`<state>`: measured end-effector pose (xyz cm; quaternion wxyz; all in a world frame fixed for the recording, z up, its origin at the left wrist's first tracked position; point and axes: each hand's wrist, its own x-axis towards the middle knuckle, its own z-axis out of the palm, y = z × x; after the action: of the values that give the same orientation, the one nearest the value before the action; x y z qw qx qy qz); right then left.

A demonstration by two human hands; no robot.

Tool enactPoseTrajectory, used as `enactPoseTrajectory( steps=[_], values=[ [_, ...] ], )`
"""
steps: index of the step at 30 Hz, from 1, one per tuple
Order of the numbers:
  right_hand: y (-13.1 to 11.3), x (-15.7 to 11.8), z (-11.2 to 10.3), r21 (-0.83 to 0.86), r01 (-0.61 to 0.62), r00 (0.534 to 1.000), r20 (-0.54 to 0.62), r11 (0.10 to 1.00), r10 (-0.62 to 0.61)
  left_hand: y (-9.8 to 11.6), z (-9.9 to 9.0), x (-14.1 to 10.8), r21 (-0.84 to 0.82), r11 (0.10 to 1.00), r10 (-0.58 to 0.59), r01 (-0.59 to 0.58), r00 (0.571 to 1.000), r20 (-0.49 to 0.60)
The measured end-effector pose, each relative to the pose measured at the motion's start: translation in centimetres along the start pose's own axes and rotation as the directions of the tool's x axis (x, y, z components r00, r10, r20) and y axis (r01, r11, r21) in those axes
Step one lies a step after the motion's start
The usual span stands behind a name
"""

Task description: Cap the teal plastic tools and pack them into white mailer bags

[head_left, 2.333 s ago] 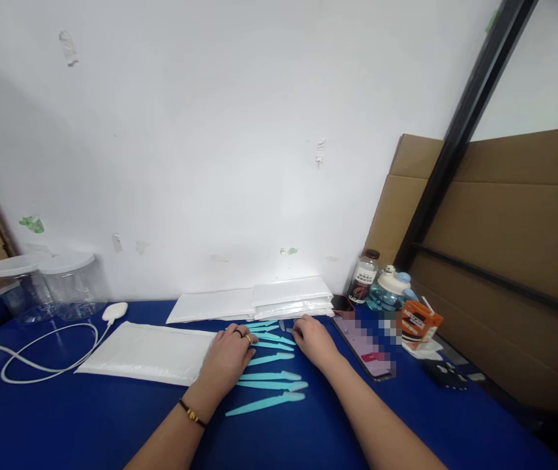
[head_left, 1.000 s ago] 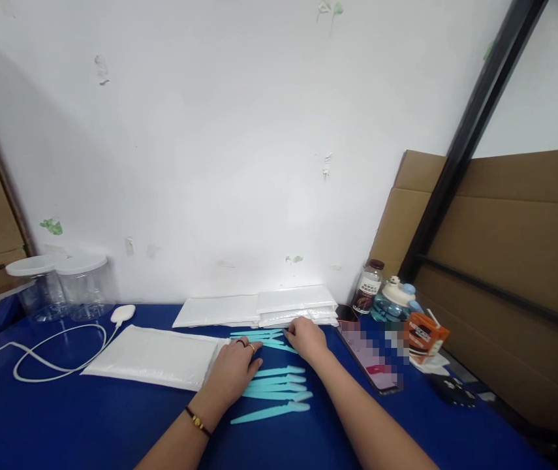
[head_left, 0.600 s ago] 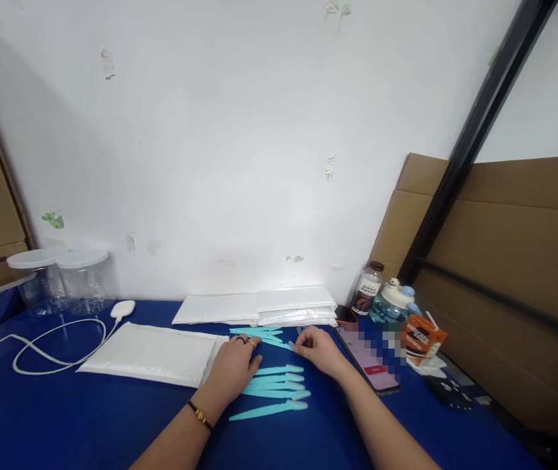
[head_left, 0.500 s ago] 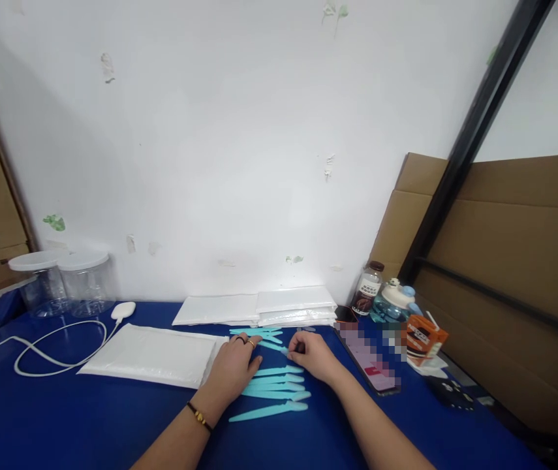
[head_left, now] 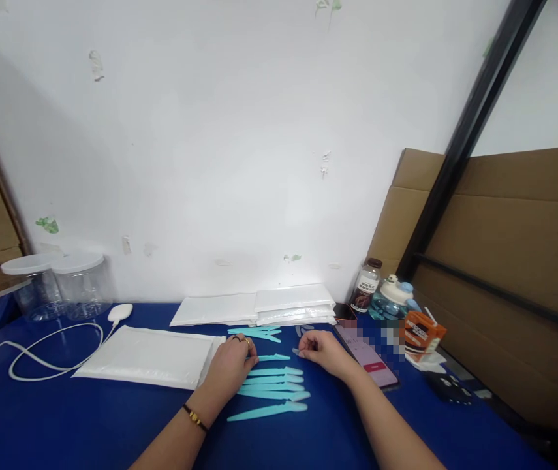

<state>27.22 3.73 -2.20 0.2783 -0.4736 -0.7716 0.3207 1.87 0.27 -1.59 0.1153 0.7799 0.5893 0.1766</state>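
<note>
My left hand (head_left: 233, 360) is closed on the handle end of a turquoise razor (head_left: 273, 358), whose tip points right. Just to the right, my right hand (head_left: 320, 351) pinches a small translucent cap (head_left: 295, 352), apart from the razor's tip. Below the hands, several turquoise razors (head_left: 271, 395) lie in a rough column with pale tips to the right. More turquoise razors (head_left: 256, 333) lie beyond my left hand. A few small grey translucent caps (head_left: 303, 330) rest beyond my right hand.
A white padded envelope (head_left: 146, 356) lies left, with stacked white envelopes (head_left: 295, 305) against the wall. Two clear jars (head_left: 83, 287) and a white cable (head_left: 53, 372) are at left. On the right are a phone (head_left: 369, 359), a bottle (head_left: 367, 287), a jug and an orange carton (head_left: 423, 333).
My right hand has moved slightly right, away from the razor, with the small cap. The razor in my left hand now lies more level and its tip shows. The view has shifted slightly.
</note>
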Motion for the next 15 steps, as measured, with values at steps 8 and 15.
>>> enactPoseTrajectory(
  steps=[8,15],
  values=[
    [-0.8,0.2,1.0,0.057,0.029,0.998,0.045,0.998,-0.031,0.4,-0.5,-0.1,-0.001,1.000,-0.013,0.013,1.000,0.000],
    [-1.4,0.0,2.0,0.060,0.049,0.995,0.080,0.997,-0.054,0.2,0.1,0.0,-0.072,0.996,0.047,-0.048,0.999,-0.008]
  ],
)
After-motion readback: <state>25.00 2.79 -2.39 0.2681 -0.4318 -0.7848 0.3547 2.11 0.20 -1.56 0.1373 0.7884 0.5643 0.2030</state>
